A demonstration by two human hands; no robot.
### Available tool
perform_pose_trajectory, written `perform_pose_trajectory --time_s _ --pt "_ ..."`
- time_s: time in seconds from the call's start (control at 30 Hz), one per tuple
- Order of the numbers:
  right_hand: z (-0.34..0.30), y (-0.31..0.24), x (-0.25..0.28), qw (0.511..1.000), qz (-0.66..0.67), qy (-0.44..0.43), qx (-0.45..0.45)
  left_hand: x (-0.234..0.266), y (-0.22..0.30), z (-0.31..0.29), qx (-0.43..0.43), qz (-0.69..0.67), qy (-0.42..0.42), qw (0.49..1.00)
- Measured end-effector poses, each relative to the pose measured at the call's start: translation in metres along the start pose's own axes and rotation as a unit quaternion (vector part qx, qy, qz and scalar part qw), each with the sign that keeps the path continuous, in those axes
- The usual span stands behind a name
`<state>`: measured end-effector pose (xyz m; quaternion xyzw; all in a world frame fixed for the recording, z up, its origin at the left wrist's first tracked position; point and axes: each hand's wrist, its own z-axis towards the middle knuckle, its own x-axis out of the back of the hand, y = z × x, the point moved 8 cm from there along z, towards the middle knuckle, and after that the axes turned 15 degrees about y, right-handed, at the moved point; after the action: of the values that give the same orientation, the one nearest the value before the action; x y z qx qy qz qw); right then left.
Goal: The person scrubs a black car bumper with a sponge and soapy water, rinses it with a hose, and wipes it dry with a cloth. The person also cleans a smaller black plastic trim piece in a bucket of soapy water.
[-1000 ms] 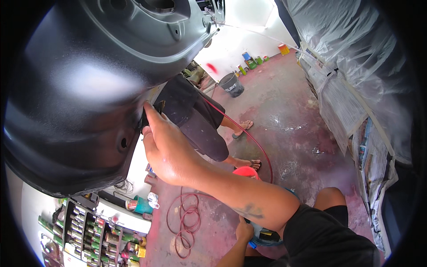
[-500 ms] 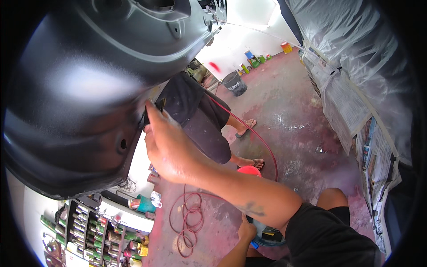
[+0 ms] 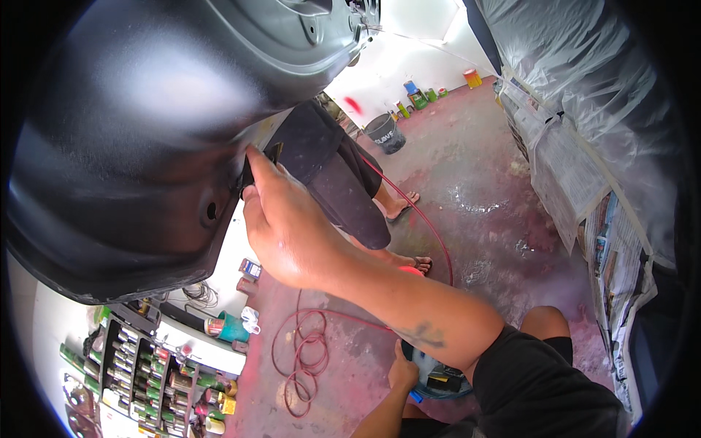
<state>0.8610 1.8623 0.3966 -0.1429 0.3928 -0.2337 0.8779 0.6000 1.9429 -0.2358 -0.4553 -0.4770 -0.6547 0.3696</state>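
Note:
A large black car body panel (image 3: 139, 139), curved and glossy, fills the upper left. My right hand (image 3: 281, 226) presses at its lower right edge, fingers closed round a dark, thin pad (image 3: 247, 175) that looks like sandpaper; the fingertips are partly hidden. A yellowish edge shows beside the knuckles. Low in the view, my left hand (image 3: 403, 374) grips the near-left rim of a bucket of water (image 3: 456, 395), thumb up along it. A dark, flat piece (image 3: 444, 379) lies in the bucket. A bit of blue (image 3: 415, 396) shows just below that hand.
Behind the panel stands another person in dark shorts (image 3: 314, 160) and sandals. A red hose (image 3: 310, 343) coils on the stained floor. A black bucket (image 3: 385, 133) stands farther off. Plastic sheeting and newspaper (image 3: 577, 160) cover the right side. Shelves of cans (image 3: 146, 372) are at lower left.
My right hand has shifted slightly right in view, still at the panel's edge. The panel sits a little higher and farther right in view. My left hand stays at the bucket.

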Motion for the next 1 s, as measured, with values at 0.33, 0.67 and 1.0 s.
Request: perform_pose_trajectory --time_s 0.33,0.67,1.0 --pt "0.018 0.021 0.010 0.994 -0.053 -0.064 -0.072 0.038 0.050 -0.008 0.063 -0.004 -0.049 0.997" --pt "0.035 0.031 0.011 0.988 -0.078 -0.096 -0.094 0.037 0.053 -0.009 0.059 -0.004 -0.055 0.997" --pt "0.000 0.017 0.006 0.995 -0.026 -0.072 -0.062 0.033 0.033 -0.007 0.060 -0.004 -0.026 0.998"
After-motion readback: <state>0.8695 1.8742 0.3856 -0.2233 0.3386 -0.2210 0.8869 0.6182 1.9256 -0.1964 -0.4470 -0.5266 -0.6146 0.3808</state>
